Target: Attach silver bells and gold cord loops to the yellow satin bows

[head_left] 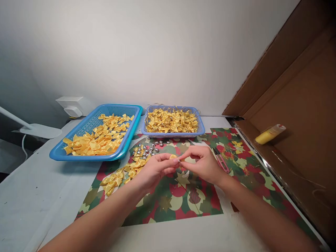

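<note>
Over the middle of the patterned sheet, my two hands meet at the fingertips. Fingers of my left hand (159,168) are closed on a yellow ribbon bow (173,157), mostly hidden behind them. My right hand (202,162) pinches a small silver bell (179,160) against the bow; whether the two are joined cannot be seen. Left of my left hand lies a pile of loose yellow bows (115,180). Several silver bells (151,149) are scattered just beyond it. Pink-handled thread snips (222,162) lie to the right of my right hand.
A blue basket (58,154) of yellow bows stands at the left. Behind my hands, a smaller basket (173,134) holds bows with gold cord loops. Gold thread scraps (233,155) lie at right, near a cardboard wall (296,80) and a yellow thread spool (269,134).
</note>
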`<state>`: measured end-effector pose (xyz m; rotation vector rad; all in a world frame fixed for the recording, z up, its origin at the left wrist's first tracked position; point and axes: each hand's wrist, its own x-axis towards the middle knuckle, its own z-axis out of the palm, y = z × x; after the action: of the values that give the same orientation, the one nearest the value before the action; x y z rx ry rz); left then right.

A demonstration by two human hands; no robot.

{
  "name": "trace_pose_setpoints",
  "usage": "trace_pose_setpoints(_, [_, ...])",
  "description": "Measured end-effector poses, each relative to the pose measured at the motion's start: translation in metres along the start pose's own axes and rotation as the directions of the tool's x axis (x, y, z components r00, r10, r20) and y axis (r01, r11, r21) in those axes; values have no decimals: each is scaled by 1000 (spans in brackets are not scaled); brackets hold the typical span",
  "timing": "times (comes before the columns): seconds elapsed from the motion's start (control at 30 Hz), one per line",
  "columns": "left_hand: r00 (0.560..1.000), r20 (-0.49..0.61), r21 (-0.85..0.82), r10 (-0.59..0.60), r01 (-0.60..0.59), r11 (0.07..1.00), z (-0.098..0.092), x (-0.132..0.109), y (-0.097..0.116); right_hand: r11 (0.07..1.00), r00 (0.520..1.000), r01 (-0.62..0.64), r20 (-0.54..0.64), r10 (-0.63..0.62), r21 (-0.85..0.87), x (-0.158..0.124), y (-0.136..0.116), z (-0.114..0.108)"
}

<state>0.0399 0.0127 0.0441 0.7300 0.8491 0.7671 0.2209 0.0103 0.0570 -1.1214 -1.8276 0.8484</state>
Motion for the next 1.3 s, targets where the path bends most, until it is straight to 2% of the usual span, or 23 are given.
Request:
trace_pose_setpoints(0.07, [999,-29,72,40,-38,997,-1,-1,-2,994,996,-82,48,79,73,3,1,-5])
trace_pose_setpoints(0.13, [993,-73,157,97,-85,984,-1,-2,-2,940,981,-195,71,182,280,10,4,-16])
trace_pose_setpoints(0.17, [987,-93,207,130,-108,972,0,-3,-2,879,971,-235,59,232,414,15,5,-23])
trace_pose_setpoints(0.23, [973,-116,319,199,-153,935,1,-6,-1,734,949,-237,-12,316,636,23,9,-40])
trace_pose_setpoints(0.3, [952,-83,475,293,-221,852,3,-10,-2,657,918,-194,-101,384,728,29,10,-57])
trace_pose_setpoints(0.33, [935,-34,580,354,-270,769,3,-12,-4,647,903,-173,-144,406,742,31,10,-64])
trace_pose_setpoints(0.37, [908,39,689,417,-327,647,4,-15,-6,647,889,-156,-179,421,746,33,9,-70])
trace_pose_setpoints(0.43, [836,229,849,499,-422,317,3,-20,-16,650,869,-123,-234,435,750,38,5,-80])
trace_pose_setpoints(0.5, [783,389,897,486,-442,-5,0,-26,-28,642,856,-109,-256,448,759,45,1,-84])
trace_pose_setpoints(0.53, [774,438,894,457,-428,-133,-2,-29,-35,634,855,-117,-247,456,765,50,-1,-85])
trace_pose_setpoints(0.6, [773,499,860,391,-390,-328,-5,-36,-48,615,865,-153,-196,462,773,62,-6,-84])
trace_pose_setpoints(0.63, [777,515,841,361,-376,-390,-6,-39,-53,609,873,-177,-162,459,773,69,-8,-82])
trace_pose_setpoints(0.7, [783,528,817,330,-361,-451,-7,-47,-61,611,890,-216,-104,444,762,85,-12,-79])
trace_pose_setpoints(0.77, [784,530,808,324,-350,-474,-8,-53,-66,621,901,-247,-59,429,744,101,-17,-75])
trace_pose_setpoints(0.9, [740,589,751,326,-351,-560,-10,-60,-72,642,900,-308,-3,436,702,134,-25,-68])
trace_pose_setpoints(1.17, [640,724,599,258,-396,-696,-16,-61,-75,685,813,-449,-56,580,573,193,-19,-48])
trace_pose_setpoints(1.3, [608,739,588,291,-371,-718,-14,-63,-75,692,779,-480,-102,619,539,217,-13,-31])
